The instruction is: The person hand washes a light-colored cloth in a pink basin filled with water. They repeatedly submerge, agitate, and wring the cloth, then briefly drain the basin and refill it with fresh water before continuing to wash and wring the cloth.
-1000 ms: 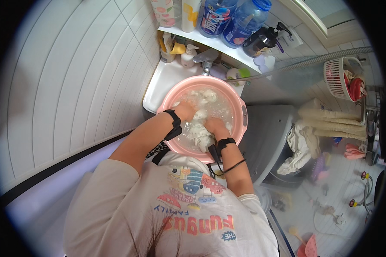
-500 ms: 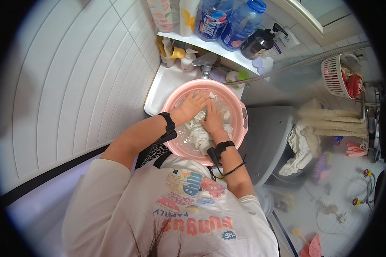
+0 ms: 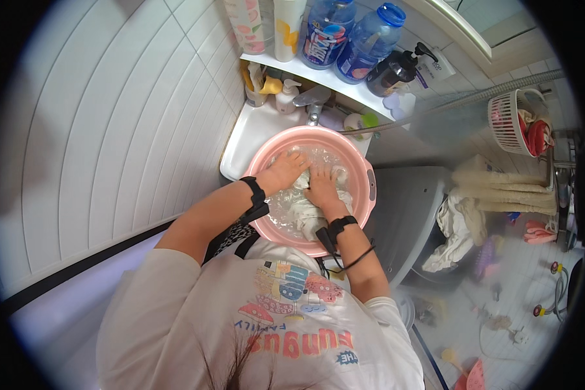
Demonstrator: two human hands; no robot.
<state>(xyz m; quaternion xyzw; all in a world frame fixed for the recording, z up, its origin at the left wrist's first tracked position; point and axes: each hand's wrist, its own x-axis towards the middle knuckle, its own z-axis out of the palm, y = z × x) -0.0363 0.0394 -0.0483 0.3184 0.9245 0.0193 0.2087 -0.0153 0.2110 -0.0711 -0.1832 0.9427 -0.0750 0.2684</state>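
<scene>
White tiled wall [image 3: 123, 130] runs along the far left of both hands. Nearer, just left of and beyond the left hand, bare corner of a white sink [image 3: 244, 140]. Black wristband [image 3: 257, 192] on left wrist. Left hand [image 3: 285, 171] palm down in the pink basin [image 3: 353, 158], fingers extended and slightly parted, no grasp visible; can't tell if it touches fabric under the water. White pump bottle [image 3: 286, 99] past the left fingertips, by the sink's back edge. Wet white cloth [image 3: 303, 211] in the basin water, under and around the right hand, nearer the body than the left. Tap [image 3: 313, 112] straight beyond the hands, behind the basin rim. Right hand [image 3: 323, 188] just beside the left, palm down on the cloth, fingers spread and pointing away from the body, pressing flat rather than clutching. Second black band [image 3: 340, 225] on right wrist. Beyond both hands, higher up, white shelf [image 3: 305, 71] with two blue bottles [image 3: 368, 51] and a dark pump bottle [image 3: 390, 73]. Right of the right hand, grey appliance [image 3: 403, 214]; farther right, bundled whitish fabric [image 3: 450, 227] and a white basket [image 3: 504, 123].
</scene>
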